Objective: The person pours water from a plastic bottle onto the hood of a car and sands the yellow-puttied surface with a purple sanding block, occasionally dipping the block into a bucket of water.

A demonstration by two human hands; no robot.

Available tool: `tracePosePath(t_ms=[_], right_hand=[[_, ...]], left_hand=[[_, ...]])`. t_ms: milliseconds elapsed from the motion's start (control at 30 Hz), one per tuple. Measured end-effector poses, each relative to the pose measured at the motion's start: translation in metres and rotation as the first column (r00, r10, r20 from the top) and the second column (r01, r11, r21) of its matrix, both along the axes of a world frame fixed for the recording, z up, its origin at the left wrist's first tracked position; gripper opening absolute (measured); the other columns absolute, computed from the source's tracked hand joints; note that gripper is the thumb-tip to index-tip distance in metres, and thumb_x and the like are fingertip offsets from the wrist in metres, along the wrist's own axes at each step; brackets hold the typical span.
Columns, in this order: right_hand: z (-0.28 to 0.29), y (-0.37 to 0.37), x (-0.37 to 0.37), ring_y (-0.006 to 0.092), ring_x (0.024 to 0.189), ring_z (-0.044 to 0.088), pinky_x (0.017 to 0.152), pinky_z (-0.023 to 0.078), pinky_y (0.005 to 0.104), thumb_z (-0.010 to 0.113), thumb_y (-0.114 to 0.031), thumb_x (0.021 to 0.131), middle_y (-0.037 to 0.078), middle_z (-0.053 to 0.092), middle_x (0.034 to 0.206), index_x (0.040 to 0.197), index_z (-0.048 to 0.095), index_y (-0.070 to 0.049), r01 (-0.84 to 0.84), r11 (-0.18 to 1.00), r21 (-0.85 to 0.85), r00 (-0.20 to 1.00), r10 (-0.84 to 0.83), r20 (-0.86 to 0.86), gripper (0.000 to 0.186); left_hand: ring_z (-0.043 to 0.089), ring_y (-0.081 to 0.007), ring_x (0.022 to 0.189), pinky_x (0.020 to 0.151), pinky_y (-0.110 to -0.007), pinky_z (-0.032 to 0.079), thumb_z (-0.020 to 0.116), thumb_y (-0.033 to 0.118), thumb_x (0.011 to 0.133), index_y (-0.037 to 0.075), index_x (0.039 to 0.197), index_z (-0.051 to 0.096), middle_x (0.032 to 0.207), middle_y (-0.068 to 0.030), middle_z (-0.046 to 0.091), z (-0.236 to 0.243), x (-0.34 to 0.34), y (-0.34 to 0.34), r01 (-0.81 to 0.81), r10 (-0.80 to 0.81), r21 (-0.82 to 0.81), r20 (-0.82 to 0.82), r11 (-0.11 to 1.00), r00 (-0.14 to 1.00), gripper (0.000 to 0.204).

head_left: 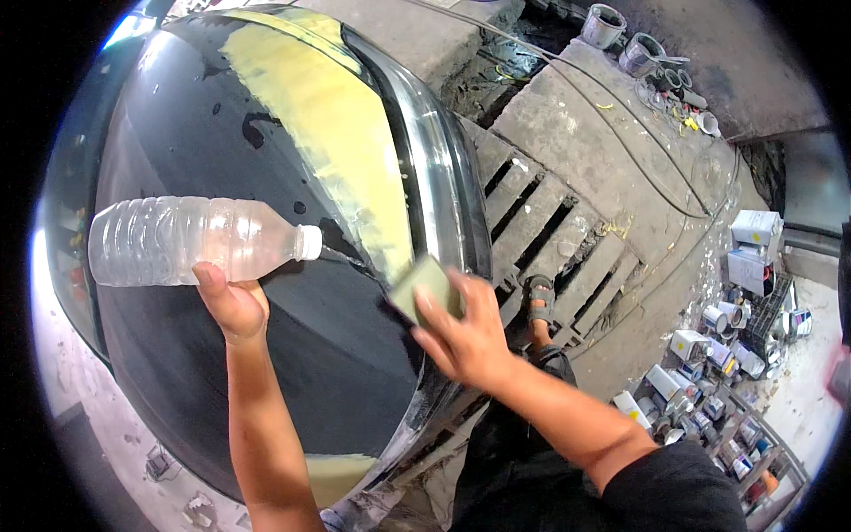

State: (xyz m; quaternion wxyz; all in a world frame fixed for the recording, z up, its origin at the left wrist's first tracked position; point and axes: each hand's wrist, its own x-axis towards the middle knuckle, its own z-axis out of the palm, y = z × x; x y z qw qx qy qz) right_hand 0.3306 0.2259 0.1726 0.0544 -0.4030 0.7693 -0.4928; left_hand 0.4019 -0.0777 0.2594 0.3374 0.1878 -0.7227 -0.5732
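My left hand [235, 306] is wrapped from below round a clear plastic bottle [191, 241] with a white cap. The bottle lies nearly level over a dark car panel [328, 372], its cap pointing right, and a thin stream of water [346, 257] runs from it. My right hand [470, 332] grips a flat greenish-grey sanding block [424, 288] against the panel, close to where the water lands. Beside the block, a broad pale-yellow patch of filler [310, 115] stretches up along the panel's edge. The block's underside is hidden.
Slotted concrete drain covers [541, 222] lie right of the car, with my sandalled foot [539, 301] on them. A hose [620, 142] crosses the concrete floor. Used buckets [605, 27] stand at the far right. Many paint cans [683, 381] crowd the lower right, beside a rack.
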Motion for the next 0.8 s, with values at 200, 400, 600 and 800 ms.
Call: tracePosePath(t_ms=[200, 400, 600, 800], right_hand=[[0.016, -0.048, -0.051, 0.0432, 0.11, 0.052, 0.092, 0.043, 0.0501, 0.073, -0.027, 0.085, 0.027, 0.05, 0.125, 0.134, 0.056, -0.018, 0.083, 0.996, 0.014, 0.991, -0.081, -0.108, 0.053], [0.005, -0.015, -0.017, 0.043, 0.113, 0.052, 0.095, 0.043, 0.0513, 0.075, -0.031, 0.083, 0.028, 0.05, 0.126, 0.135, 0.057, -0.018, 0.014, 1.0, 0.024, 0.999, -0.013, -0.032, 0.056], [0.008, -0.028, -0.033, 0.0424, 0.109, 0.053, 0.092, 0.045, 0.0512, 0.076, -0.03, 0.082, 0.027, 0.051, 0.123, 0.135, 0.057, -0.019, 0.026, 1.0, -0.007, 0.997, -0.027, -0.074, 0.058], [0.01, -0.044, -0.047, 0.0433, 0.108, 0.052, 0.091, 0.044, 0.051, 0.073, -0.027, 0.084, 0.027, 0.052, 0.122, 0.135, 0.056, -0.018, 0.069, 0.997, 0.017, 0.99, -0.067, -0.122, 0.054]], left_hand=[[0.06, -0.0343, 0.117, 0.103, -0.049, 0.046, 0.049, 0.066, 0.093, 0.001, 0.137, 0.046, 0.125, -0.0172, 0.061, -0.007, -0.011, 0.003, -0.013, 0.012, -0.005, -0.064, 1.0, 0.998, 0.079], [0.06, -0.035, 0.118, 0.104, -0.049, 0.045, 0.047, 0.066, 0.094, 0.0, 0.138, 0.046, 0.128, -0.0186, 0.06, -0.002, -0.004, 0.001, -0.005, 0.005, -0.003, -0.006, 1.0, 1.0, 0.079], [0.059, -0.0352, 0.119, 0.104, -0.049, 0.044, 0.047, 0.066, 0.094, 0.0, 0.137, 0.047, 0.129, -0.0187, 0.06, -0.003, -0.004, -0.001, 0.026, -0.026, 0.001, -0.007, 1.0, 1.0, 0.079], [0.06, -0.0364, 0.118, 0.104, -0.05, 0.045, 0.047, 0.067, 0.094, 0.0, 0.138, 0.046, 0.129, -0.0194, 0.059, -0.005, 0.002, -0.004, -0.018, 0.018, 0.025, -0.011, 1.0, 1.0, 0.08]])
